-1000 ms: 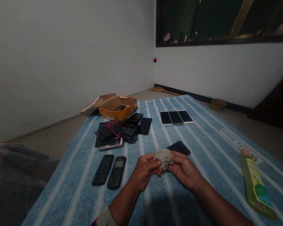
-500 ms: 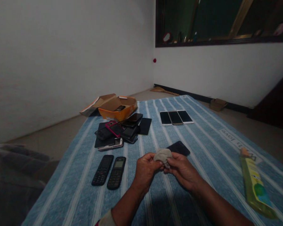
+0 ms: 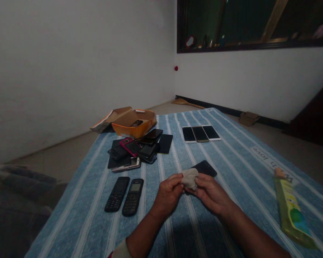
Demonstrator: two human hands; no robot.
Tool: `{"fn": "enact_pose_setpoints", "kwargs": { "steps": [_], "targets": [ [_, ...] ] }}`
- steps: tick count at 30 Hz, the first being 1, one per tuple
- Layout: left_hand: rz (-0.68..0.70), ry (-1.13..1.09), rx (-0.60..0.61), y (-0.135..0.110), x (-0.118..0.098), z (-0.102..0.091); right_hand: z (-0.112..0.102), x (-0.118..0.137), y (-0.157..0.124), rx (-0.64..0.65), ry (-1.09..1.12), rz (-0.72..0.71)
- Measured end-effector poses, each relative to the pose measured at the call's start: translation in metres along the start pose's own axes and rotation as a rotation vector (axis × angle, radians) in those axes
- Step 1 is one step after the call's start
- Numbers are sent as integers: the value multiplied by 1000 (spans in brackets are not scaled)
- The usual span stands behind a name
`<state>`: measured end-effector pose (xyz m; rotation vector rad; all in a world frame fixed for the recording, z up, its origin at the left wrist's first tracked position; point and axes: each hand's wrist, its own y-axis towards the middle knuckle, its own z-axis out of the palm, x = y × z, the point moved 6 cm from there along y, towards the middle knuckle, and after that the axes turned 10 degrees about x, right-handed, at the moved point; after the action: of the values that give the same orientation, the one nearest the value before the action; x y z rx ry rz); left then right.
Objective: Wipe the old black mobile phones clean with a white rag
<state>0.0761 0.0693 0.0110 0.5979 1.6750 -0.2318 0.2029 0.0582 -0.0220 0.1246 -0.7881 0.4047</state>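
Both my hands meet over the blue striped cloth [image 3: 231, 157]. My left hand [image 3: 168, 195] and my right hand [image 3: 211, 193] pinch a small crumpled grey rag [image 3: 190, 178] between their fingertips. Just behind the rag lies a dark smartphone [image 3: 206, 167], partly hidden by it. Two black keypad phones [image 3: 125, 195] lie side by side left of my left hand.
A pile of mixed phones [image 3: 136, 150] sits further back on the left, in front of an open orange cardboard box [image 3: 134, 123]. Three smartphones [image 3: 200, 133] lie in a row at the far middle. A green bottle [image 3: 290, 209] lies at the right edge.
The rag has been bunched tighter between my fingers and shifted slightly right, toward the dark smartphone. My hands stay close together.
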Motion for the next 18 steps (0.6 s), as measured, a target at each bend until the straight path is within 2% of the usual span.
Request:
{"fn": "enact_pose_setpoints", "kwargs": {
  "steps": [3,8,11,15,18],
  "targets": [
    [57,183,0,-2,-6,1,1,-3,0,14,-7,17],
    [106,420,-137,-7,-10,-3,2,-7,-2,26,-8,81],
    [128,512,-175,-8,-8,-1,0,-9,-2,14,-29,97],
    [92,591,-259,-10,-1,0,-5,-6,0,-53,-98,65],
    [43,597,-235,-10,5,0,-13,10,-1,-124,-250,8]
  ]
}}
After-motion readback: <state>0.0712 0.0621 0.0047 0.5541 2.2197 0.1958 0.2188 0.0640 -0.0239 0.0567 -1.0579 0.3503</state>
